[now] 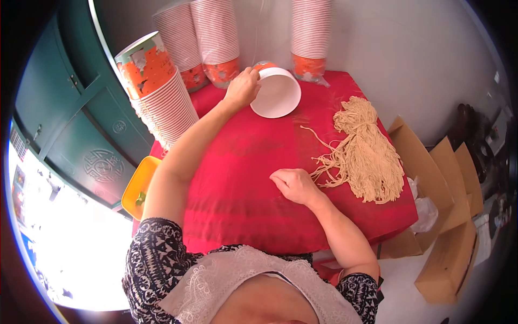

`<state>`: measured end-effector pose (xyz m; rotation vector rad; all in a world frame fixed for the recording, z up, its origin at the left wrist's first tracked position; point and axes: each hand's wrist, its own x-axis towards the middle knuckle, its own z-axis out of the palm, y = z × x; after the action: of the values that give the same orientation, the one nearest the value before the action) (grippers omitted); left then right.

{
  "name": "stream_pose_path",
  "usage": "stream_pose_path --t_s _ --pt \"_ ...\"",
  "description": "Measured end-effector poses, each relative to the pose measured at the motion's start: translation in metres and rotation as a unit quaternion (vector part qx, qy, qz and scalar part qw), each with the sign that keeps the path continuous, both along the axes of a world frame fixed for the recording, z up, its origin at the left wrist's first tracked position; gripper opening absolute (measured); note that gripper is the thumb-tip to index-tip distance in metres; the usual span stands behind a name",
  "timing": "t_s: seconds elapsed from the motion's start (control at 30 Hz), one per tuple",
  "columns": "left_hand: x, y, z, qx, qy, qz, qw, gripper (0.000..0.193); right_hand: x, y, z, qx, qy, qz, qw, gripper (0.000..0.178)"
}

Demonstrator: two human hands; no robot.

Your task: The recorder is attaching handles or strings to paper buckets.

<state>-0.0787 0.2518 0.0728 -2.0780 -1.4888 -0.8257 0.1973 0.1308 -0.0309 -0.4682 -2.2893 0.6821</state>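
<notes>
Left hand [243, 88] pinches a tipped tub [276, 98] by its rim; right hand [295, 184] bunched; yellow bin [139, 175] holds something green [141, 198]

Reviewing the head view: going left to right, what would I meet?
Green door → leaning stack of paper tubs → left hand → white tub it grips → tan string bundle → cardboard boxes.

A white-lined orange tub [276, 95] tilts open-mouthed at the red-covered table [237, 162].
</notes>
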Motion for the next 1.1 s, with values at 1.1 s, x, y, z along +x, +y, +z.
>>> stream_pose_path --t_s 1.1 --pt "-0.011 -0.049 -0.017 0.003 0.017 0.116 0.993 0.019 0.001 0.003 0.001 -0.018 -0.004 0.007 1.000 0.017"
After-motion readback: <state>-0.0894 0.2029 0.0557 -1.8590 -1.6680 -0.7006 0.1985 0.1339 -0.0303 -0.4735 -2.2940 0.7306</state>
